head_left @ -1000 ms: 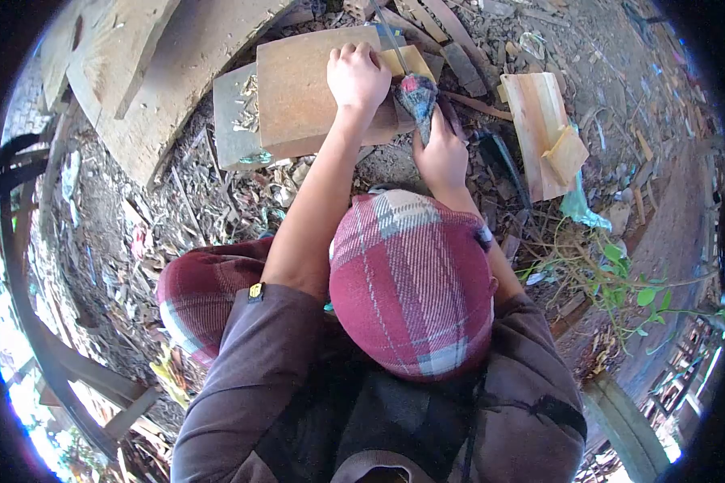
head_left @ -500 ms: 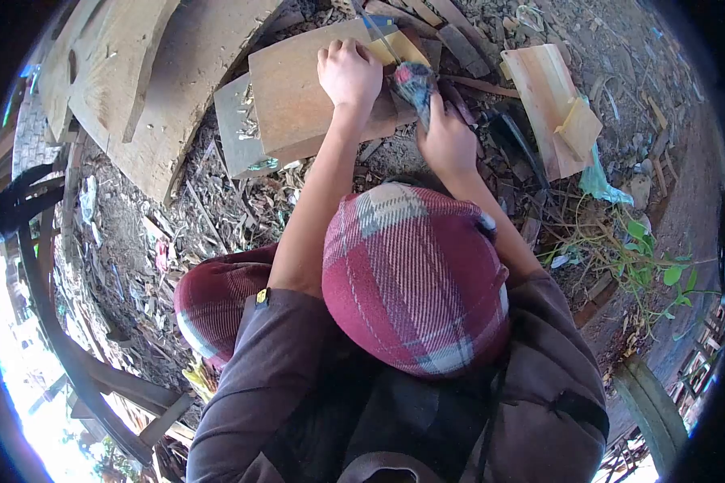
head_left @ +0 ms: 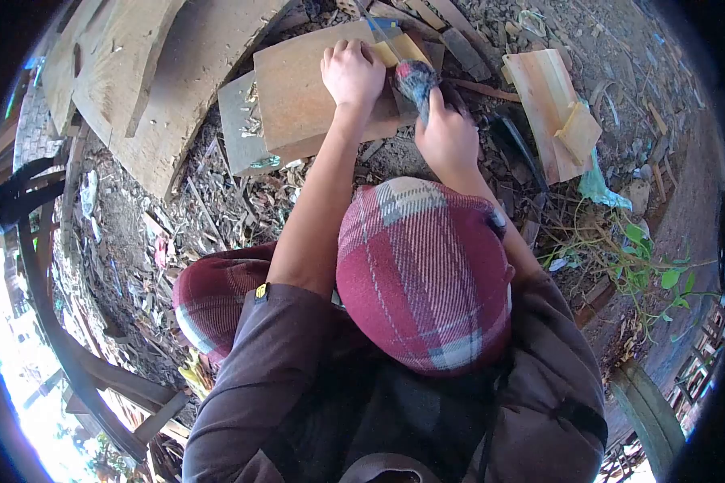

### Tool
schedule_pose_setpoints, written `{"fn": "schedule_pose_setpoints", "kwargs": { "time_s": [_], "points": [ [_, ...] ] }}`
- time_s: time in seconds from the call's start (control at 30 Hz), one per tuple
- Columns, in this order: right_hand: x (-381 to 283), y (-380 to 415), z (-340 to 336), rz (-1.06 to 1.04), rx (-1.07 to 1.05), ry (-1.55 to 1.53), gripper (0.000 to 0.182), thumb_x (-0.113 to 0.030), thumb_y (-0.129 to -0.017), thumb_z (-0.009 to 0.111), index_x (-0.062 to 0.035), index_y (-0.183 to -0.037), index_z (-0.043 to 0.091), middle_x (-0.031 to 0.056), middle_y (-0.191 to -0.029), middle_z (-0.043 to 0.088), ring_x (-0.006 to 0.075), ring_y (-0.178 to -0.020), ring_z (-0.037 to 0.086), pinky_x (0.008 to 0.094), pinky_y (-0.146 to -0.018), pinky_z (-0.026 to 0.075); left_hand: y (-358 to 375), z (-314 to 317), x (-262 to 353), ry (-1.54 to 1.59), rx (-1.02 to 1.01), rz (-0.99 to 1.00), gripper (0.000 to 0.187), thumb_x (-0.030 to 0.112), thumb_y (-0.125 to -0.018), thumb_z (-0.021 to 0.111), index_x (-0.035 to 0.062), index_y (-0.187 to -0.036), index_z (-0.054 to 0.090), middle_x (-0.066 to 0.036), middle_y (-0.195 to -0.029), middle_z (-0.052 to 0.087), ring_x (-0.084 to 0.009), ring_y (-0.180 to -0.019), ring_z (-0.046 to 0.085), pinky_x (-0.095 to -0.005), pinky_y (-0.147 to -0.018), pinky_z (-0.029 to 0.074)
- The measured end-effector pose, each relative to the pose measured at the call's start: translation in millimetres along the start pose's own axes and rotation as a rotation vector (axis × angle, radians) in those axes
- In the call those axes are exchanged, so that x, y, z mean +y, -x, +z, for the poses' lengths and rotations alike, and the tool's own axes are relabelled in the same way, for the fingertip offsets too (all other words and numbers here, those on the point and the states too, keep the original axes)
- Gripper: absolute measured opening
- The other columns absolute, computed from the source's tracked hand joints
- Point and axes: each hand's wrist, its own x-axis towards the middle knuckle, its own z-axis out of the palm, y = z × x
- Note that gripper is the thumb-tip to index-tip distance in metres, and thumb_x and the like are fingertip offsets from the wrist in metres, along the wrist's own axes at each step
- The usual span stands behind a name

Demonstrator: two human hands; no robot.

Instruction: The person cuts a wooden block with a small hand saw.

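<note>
Littering bare ground [head_left: 177, 217]: wood scraps, planks [head_left: 161, 72].

A broad, pale, weathered timber plank [head_left: 149, 76] lies across the upper left, on ground littered with wood chips and shavings [head_left: 209, 213]. A grey flat slab [head_left: 238, 121] lies near the plank's lower edge, with curls of shavings on it. At upper right a light-coloured wooden board [head_left: 540, 105] carries a small yellowish block [head_left: 582, 133] at its lower right corner. Just below it lies a crumpled turquoise plastic scrap [head_left: 600, 189]. A green leafy weed [head_left: 644, 270] grows at the right edge.
</note>
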Motion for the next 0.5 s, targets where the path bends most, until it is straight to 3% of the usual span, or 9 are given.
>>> {"fn": "schedule_pose_setpoints", "kwargs": {
  "time_s": [0.17,0.27,0.37,0.4,0.5],
  "points": [
    [17,28,-4,0.027,-0.024,0.009,0.053,-0.026,-0.079,0.059,-0.0094,-0.127,0.042,0.0185,-0.071,0.063,0.0366,-0.067,0.063,0.0459,-0.06,0.051,0,2,9,-0.066,0.01,-0.083,0.017,0.018,-0.075,0.056,0.0034,-0.075,0.065,-0.014,-0.081,0.062,-0.0309,-0.082,0.056,-0.0396,-0.076,0.044],
    [25,65,-32,0.138,-0.175,0.079,0.054,-0.029,-0.08,0.057,-0.0105,-0.128,0.042,0.0195,-0.073,0.064,0.0376,-0.068,0.063,0.0473,-0.06,0.05,3,5,6,-0.051,0.038,-0.086,0.017,0.017,-0.074,0.055,0.0031,-0.074,0.064,-0.014,-0.08,0.062,-0.0307,-0.08,0.057,-0.0393,-0.076,0.044],
    [20,51,-42,0.152,-0.238,0.048,0.045,-0.026,-0.081,0.054,-0.0083,-0.12,0.043,0.022,-0.074,0.063,0.0385,-0.072,0.064,0.0498,-0.064,0.051,3,1,4,0.013,0.039,-0.041,0.021,0.019,-0.08,0.052,0.0025,-0.074,0.064,-0.015,-0.079,0.062,-0.0328,-0.08,0.058,-0.0421,-0.076,0.044],
    [9,38,-44,0.126,-0.196,0.095,0.053,-0.03,-0.081,0.057,-0.0101,-0.127,0.044,0.0214,-0.074,0.063,0.0383,-0.07,0.063,0.049,-0.061,0.05,3,4,2,0.011,0.058,-0.036,0.02,0.019,-0.079,0.053,0.0026,-0.073,0.063,-0.015,-0.079,0.062,-0.0328,-0.08,0.058,-0.0423,-0.076,0.044],
    [-6,-8,-25,0.04,-0.136,0.093,0.056,-0.03,-0.079,0.06,-0.009,-0.128,0.042,0.021,-0.076,0.064,0.0397,-0.071,0.063,0.0487,-0.064,0.051,2,1,4,-0.034,0.057,-0.057,0.019,0.019,-0.078,0.054,0.0031,-0.072,0.063,-0.015,-0.08,0.062,-0.0327,-0.08,0.058,-0.0422,-0.076,0.044]
  ]
}}
